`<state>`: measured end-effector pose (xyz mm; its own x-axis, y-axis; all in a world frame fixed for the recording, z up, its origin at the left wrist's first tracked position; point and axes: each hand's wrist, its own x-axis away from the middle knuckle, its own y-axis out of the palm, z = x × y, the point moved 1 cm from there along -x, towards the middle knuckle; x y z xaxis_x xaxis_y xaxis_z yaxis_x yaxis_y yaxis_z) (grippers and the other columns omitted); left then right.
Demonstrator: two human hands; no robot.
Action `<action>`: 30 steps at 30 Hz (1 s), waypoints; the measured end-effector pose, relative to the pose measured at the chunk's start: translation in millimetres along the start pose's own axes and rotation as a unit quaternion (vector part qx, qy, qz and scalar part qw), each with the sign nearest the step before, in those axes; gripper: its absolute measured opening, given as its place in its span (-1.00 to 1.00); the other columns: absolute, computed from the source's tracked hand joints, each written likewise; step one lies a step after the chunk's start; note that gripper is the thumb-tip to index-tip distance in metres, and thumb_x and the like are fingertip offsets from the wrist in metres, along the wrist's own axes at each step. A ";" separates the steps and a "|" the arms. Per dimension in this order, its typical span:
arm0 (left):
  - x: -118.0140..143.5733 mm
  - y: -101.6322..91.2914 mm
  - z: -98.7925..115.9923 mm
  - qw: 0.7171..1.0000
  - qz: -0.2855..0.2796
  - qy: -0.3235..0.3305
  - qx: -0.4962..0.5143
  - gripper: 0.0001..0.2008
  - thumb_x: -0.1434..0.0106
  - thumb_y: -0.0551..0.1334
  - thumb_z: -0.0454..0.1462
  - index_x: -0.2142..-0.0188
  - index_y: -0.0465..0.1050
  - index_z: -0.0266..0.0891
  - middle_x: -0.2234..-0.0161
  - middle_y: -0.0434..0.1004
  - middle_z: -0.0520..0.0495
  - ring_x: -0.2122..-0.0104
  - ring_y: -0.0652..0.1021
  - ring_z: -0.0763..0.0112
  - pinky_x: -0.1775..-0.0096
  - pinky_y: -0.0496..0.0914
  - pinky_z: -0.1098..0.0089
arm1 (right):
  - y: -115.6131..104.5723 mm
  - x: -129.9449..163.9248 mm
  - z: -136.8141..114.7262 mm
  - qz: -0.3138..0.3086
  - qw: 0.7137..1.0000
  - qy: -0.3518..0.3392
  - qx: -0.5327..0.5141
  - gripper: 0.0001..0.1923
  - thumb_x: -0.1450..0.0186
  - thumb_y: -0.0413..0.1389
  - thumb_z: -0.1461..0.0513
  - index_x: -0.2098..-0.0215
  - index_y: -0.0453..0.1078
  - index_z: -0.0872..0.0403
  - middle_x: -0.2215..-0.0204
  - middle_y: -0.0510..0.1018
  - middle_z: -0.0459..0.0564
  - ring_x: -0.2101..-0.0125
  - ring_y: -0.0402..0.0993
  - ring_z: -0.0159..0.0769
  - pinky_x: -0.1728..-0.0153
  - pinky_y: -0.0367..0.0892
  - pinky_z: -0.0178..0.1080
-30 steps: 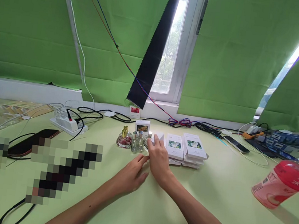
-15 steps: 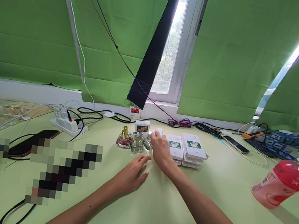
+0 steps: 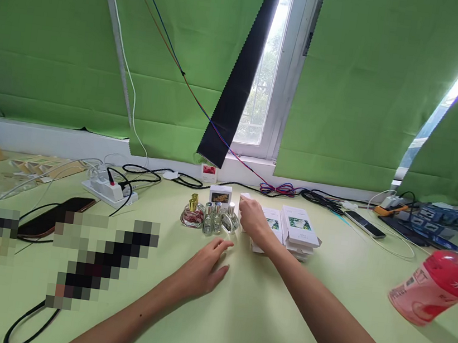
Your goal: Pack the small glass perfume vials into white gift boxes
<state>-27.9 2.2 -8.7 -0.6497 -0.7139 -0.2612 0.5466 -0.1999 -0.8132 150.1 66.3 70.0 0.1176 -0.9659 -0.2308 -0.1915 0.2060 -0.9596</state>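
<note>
Head view looks down on a pale green desk (image 3: 261, 311) with both of the person's bare arms stretched forward. At the far middle stands a cluster of small glass perfume bottles (image 3: 211, 218), the landmark for the rest. Right hand (image 3: 253, 220) is just to the right of the bottles, curled around a small white box (image 3: 245, 198) whose top corner shows above the knuckles; its fingers (image 3: 249, 209) are wrapped close about the box, though how tightly they press cannot be told from this angle. Left hand (image 3: 201, 269) lies palm down on the desk nearer the person than the bottles, fingers loosely spread and flat, holding nothing, its index tip pointing toward the bottles but apart from them.

Just behind the bottles stands a white box with a dark printed panel (image 3: 220, 196). To the right of the bottles, past the right hand, lie stacks of flat white cartons with flower pictures (image 3: 298, 227). Far right of the bottles a pink drink bottle (image 3: 435, 286) leans over near the desk edge. Left of the bottles sits a white power strip (image 3: 109, 191) with black cables, and nearer still on that side a dark phone (image 3: 49, 216). Green curtains (image 3: 370, 89) hang behind, with a window strip above the bottles.
</note>
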 end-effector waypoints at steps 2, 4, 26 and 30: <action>0.0 -1.3 1.7 1.000 -0.001 -0.003 -0.002 -0.57 -0.36 0.14 -0.26 -0.21 0.24 -0.11 -0.04 0.39 -0.18 0.07 0.54 0.16 0.03 0.47 0.15 | -1.5 -2.7 2.4 0.001 1.000 0.002 -0.010 -0.60 -0.21 -0.03 0.59 0.15 0.46 0.14 0.06 0.52 0.15 0.16 0.48 -0.23 0.23 0.19 -0.30; -0.1 -2.1 2.9 1.000 -0.002 -0.006 -0.003 -0.57 -0.36 0.13 -0.27 -0.21 0.24 -0.11 -0.04 0.38 -0.18 0.07 0.54 0.16 0.03 0.47 0.15 | -3.0 -4.8 4.6 0.003 1.000 0.012 -0.021 -0.57 -0.22 -0.02 0.57 0.05 0.43 0.12 0.02 0.50 0.14 0.11 0.47 -0.22 0.21 0.20 -0.31; -1.0 -4.3 4.8 1.000 -0.007 -0.003 -0.005 -0.65 -0.38 0.12 -0.24 -0.14 0.30 -0.13 -0.02 0.38 -0.16 0.20 0.54 0.26 0.14 0.47 0.25 | -6.9 -48.5 23.2 -0.040 0.998 0.024 -0.029 -0.39 -0.04 0.22 0.58 -0.03 0.34 0.11 0.06 0.59 0.13 0.07 0.48 -0.20 0.19 0.18 -0.34; 0.1 -4.6 5.9 1.000 -0.010 -0.005 -0.007 -0.66 -0.37 0.12 -0.24 -0.13 0.31 -0.13 -0.01 0.38 -0.16 0.21 0.54 0.27 0.16 0.47 0.26 | -3.5 -52.9 25.4 -0.030 0.999 0.016 -0.027 -0.36 -0.02 0.17 0.60 -0.04 0.35 0.11 0.06 0.60 0.11 0.05 0.46 -0.18 0.20 0.17 -0.34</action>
<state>-27.4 -0.8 -1.9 -0.6551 -0.7164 -0.2398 0.5259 -0.2045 -0.8256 169.3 120.6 81.5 0.0995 -0.9808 -0.1675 -0.2371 0.1401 -0.9613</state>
